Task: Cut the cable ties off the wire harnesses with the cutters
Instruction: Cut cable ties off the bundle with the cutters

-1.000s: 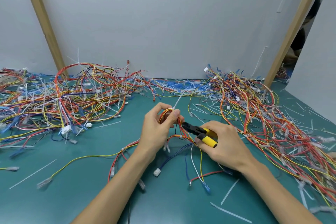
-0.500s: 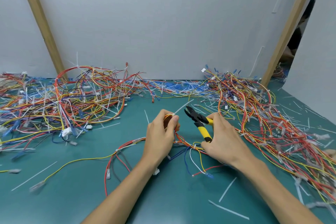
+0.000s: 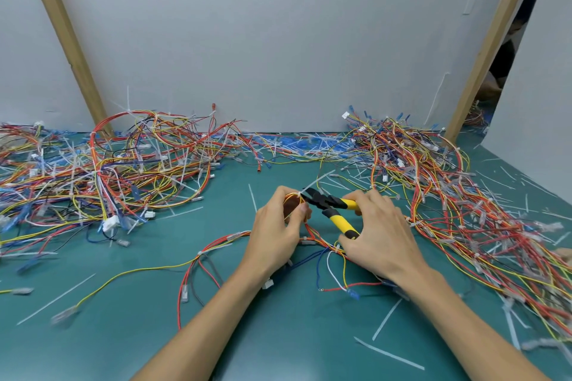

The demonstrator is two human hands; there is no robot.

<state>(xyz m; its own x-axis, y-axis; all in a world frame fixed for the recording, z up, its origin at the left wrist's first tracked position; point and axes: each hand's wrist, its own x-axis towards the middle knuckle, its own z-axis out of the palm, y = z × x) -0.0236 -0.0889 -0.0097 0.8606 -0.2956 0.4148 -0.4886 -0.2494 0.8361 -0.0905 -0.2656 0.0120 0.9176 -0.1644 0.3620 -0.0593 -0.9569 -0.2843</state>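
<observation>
At the cable tie (image 3: 315,183), yellow cutters (image 3: 328,206)

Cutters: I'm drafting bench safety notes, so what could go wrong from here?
1. The tip of the cutters sits against the looped harness that the left hand pinches, so closing could nick a fingertip.
2. The white cable tie hugs that harness; the blades might bite a wire too.

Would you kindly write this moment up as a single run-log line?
left hand: pinches wire bundle | right hand: grips cutters, handles spread | tip: at white cable tie | cut done: cannot tell
</observation>
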